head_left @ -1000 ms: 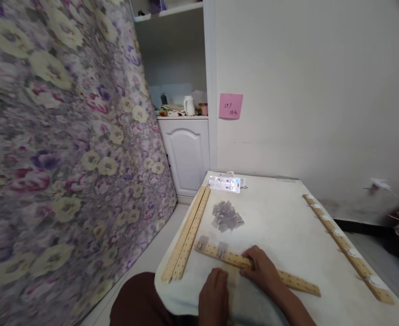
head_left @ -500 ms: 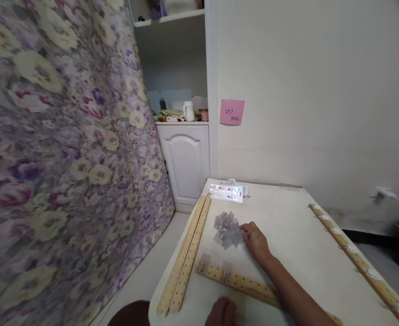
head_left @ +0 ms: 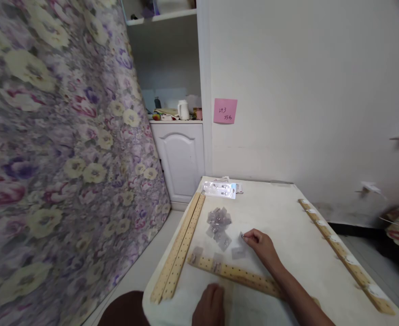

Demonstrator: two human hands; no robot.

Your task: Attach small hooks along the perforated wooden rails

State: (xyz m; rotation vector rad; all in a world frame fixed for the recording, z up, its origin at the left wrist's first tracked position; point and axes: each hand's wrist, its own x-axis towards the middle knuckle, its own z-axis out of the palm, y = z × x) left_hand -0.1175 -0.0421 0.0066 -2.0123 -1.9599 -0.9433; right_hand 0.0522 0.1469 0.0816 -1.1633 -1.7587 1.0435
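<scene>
My right hand (head_left: pixel 260 245) pinches a small clear plastic square (head_left: pixel 242 235) with a shiny metal bit on it, held above the white table. To its left lies a pile of similar clear squares (head_left: pixel 219 222) with metal parts. A single clear square (head_left: pixel 238 252) lies apart, just below the pinching fingertips. Crossing the table in front of me is a wooden strip with holes (head_left: pixel 243 275); two clear squares with metal bits sit at its left end, and my right forearm covers part of its right end. My left hand (head_left: pixel 209 304) rests with curled fingers near the strip's front side.
Two holed wooden strips (head_left: pixel 179 244) lie side by side along the table's left edge. Another strip (head_left: pixel 342 249) bearing several white round pieces runs along the right. A clear package (head_left: pixel 219 189) lies at the back. A floral curtain (head_left: pixel 67 158) hangs left.
My right hand has drawn away from the pile, rightward and towards me, with a clear square in its fingers. One square now lies apart from the pile. My left hand shows more fully.
</scene>
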